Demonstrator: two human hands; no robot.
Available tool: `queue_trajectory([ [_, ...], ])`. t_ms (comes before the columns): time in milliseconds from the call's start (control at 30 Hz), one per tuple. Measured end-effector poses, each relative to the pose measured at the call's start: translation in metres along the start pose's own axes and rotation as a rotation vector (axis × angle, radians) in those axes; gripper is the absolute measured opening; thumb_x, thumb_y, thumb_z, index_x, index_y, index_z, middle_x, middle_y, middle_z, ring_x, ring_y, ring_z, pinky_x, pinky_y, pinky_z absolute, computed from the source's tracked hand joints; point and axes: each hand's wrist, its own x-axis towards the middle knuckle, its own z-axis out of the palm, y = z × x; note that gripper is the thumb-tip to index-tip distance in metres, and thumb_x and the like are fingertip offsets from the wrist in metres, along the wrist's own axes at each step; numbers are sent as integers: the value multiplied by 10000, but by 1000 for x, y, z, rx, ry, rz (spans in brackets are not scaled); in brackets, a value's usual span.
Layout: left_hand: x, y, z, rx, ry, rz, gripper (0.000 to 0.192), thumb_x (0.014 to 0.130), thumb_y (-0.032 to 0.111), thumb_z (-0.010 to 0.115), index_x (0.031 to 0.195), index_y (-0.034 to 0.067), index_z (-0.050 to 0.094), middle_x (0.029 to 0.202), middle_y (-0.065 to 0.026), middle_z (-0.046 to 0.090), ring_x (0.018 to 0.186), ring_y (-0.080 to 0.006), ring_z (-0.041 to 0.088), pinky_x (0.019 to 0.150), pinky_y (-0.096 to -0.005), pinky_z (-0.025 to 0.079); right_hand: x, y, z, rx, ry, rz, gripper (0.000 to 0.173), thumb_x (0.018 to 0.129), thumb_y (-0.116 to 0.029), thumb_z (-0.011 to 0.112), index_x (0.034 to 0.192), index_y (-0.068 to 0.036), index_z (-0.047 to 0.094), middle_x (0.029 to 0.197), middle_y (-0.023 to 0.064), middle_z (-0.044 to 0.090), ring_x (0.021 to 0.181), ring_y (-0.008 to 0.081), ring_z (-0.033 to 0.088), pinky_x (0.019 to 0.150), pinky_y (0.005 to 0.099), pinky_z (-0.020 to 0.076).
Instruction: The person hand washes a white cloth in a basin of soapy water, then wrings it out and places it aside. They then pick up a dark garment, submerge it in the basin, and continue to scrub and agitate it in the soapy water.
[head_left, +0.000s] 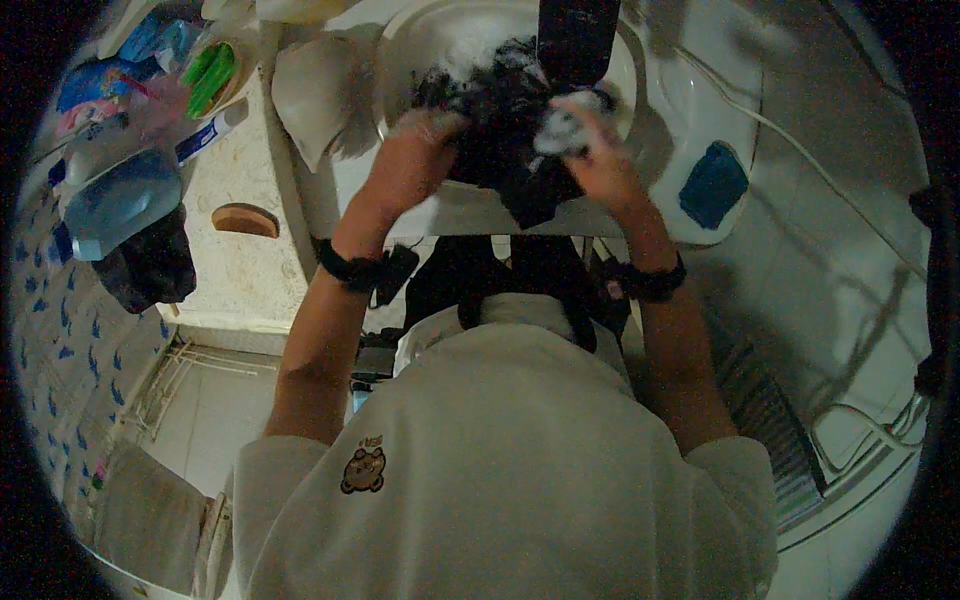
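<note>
A soaked black cloth (502, 154) lies across the front of a pale washbasin (390, 45), one corner hanging over the front rim. White suds (469, 49) and dark wet folds fill the bowl behind it. My left hand (420, 157) grips the cloth's left side, its fingertips blurred. On the right, my right hand (604, 161) is closed around a foam-covered part of the cloth; lather (562, 131) hides what lies between the fingers. A dark, round-ended object (577, 41) covers part of the basin at the top.
A blue sponge-like block (714, 185) rests on the ledge to the right, near a white cable (795, 142). At left, a worn white cabinet (240, 277) stands below a green brush-like item (208, 79), a tube (214, 135) and a translucent bluish container (124, 202).
</note>
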Motion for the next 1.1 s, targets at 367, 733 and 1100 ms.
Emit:
queue_trajectory([
  [367, 37, -39, 87, 97, -458, -69, 338, 818, 199, 579, 1064, -32, 552, 980, -232, 640, 957, -388, 614, 817, -475, 498, 53, 49, 80, -783, -484, -296, 348, 869, -172, 493, 1125, 57, 550, 1086, 272, 594, 951, 397, 586, 847, 493, 474],
  [733, 78, -30, 39, 278, -314, -355, 437, 879, 407, 508, 1064, 36, 645, 1120, -188, 632, 1024, -360, 612, 893, -443, 479, 82, 12, 18, -352, -310, -21, 346, 807, -222, 586, 1058, 16, 572, 880, 258, 634, 817, 427, 626, 727, 485, 521],
  [1100, 106, -108, 55, -227, -186, -255, 673, 736, 302, 773, 1257, -4, 477, 1123, -222, 594, 1013, -297, 593, 861, -372, 484, 150, 58, 34, -195, 7, -33, 543, 785, -304, 695, 1234, -43, 536, 1145, 176, 607, 1048, 320, 589, 877, 407, 475],
])
